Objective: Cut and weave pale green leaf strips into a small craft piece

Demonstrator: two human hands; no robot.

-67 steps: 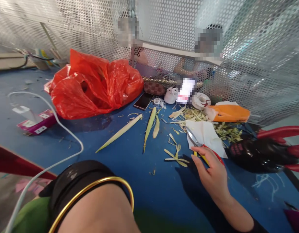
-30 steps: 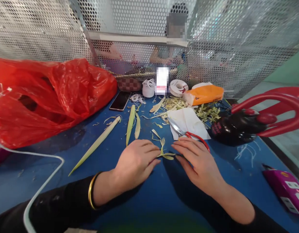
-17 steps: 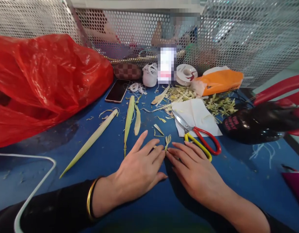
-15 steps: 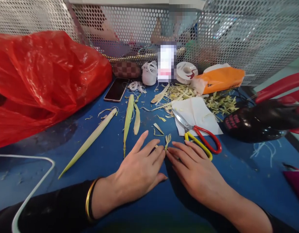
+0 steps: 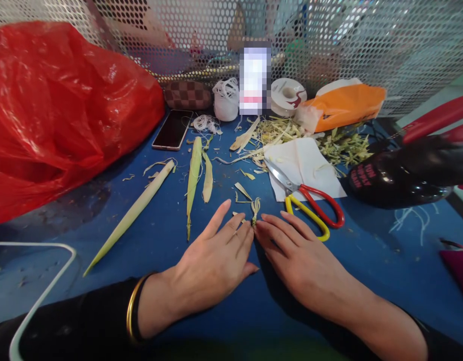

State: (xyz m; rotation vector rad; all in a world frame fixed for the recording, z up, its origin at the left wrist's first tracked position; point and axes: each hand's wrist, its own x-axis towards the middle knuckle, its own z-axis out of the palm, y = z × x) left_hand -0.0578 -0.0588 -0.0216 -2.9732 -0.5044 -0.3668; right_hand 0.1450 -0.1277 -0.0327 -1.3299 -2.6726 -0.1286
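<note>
Between my hands lies a small knotted bundle of pale green leaf strips [image 5: 255, 209], its looped end pointing away from me. My left hand [image 5: 212, 265] is open, palm down, with its fingers stretched out and its thumb apart; its index fingertip meets the bundle's near end. From the other side, my right hand [image 5: 304, 265] touches the same end with its fingertips. Its fingers are also stretched out, and its thumb is hidden beneath. Scissors [image 5: 291, 186] with one red and one yellow handle lie just beyond my right hand, partly on a white paper napkin [image 5: 306, 155].
Long green leaves [image 5: 131, 215] and leaf scraps [image 5: 276, 129] lie across the blue table [image 5: 141, 271]. A red plastic bag [image 5: 65, 120] fills the left. Behind stand a dark phone [image 5: 173, 130], white string [image 5: 225, 100], a ribbon spool [image 5: 287, 96] and an orange packet [image 5: 347, 105]. A black bottle [image 5: 397, 175] stands right.
The view has shifted a little, so the things at the back sit higher in the picture. Both hands keep nearly the same pose at the knotted leaf strips.
</note>
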